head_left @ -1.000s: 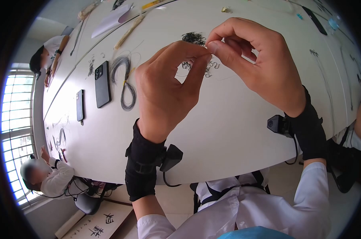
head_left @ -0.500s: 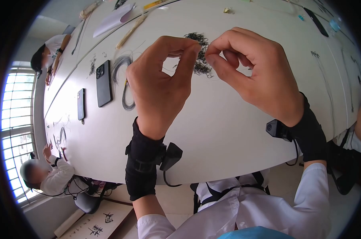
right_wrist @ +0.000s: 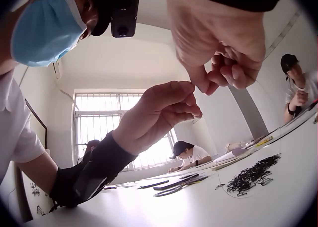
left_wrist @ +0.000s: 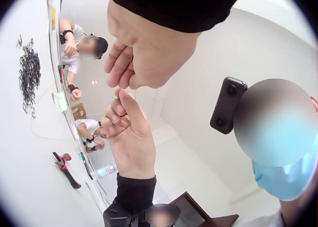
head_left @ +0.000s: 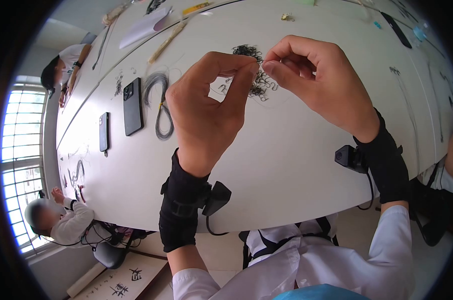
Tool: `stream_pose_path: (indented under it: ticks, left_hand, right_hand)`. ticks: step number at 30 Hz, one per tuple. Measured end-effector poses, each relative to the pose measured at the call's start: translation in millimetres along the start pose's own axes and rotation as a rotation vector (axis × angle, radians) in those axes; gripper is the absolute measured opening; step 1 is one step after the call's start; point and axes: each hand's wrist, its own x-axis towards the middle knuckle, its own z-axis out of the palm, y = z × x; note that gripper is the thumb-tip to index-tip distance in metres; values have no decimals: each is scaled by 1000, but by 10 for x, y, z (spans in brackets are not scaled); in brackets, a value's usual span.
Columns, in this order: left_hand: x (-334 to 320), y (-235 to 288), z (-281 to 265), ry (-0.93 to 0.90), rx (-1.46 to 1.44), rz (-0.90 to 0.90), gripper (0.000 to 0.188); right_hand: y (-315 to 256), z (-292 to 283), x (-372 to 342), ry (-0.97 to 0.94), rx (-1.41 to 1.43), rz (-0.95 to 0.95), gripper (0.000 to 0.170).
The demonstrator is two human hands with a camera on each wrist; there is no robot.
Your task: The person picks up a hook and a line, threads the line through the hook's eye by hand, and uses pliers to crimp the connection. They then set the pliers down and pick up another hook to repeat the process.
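Over the table, my left hand (head_left: pixel 204 107) pinches with thumb and forefinger close beside my right hand (head_left: pixel 331 82), whose thumb and forefinger also pinch. A fine line (left_wrist: pixel 135 94) shows by the fingertips in the left wrist view; I cannot tell whether a hook is held with it. The right wrist view shows the fingertips of both hands nearly meeting. Beneath and beyond them lies a pile of small dark hooks (head_left: pixel 258 91), partly hidden by the hands. A thin strand curves over the table beside this pile in the left wrist view.
Left of the hands lie a tied coil of grey line (head_left: pixel 162 134), a dark phone (head_left: pixel 133 107) and a smaller phone (head_left: pixel 104 131). Red-handled pliers (left_wrist: pixel 69 176) rest on the table. A wooden stick (head_left: pixel 166 42) lies farther back. Other people sit around the table.
The fingertips were together a second ago, drew apart at half a second ago, and are close again now. My left hand has shifted back right toward the right hand.
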Motion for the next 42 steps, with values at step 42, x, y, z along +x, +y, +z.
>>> stream_pose_path:
  ticks: [42]
  left_hand:
    - [-19,-119,67,56,11,-13,7]
  right_hand:
    - [-96,63,-65,55,-129,-174,12]
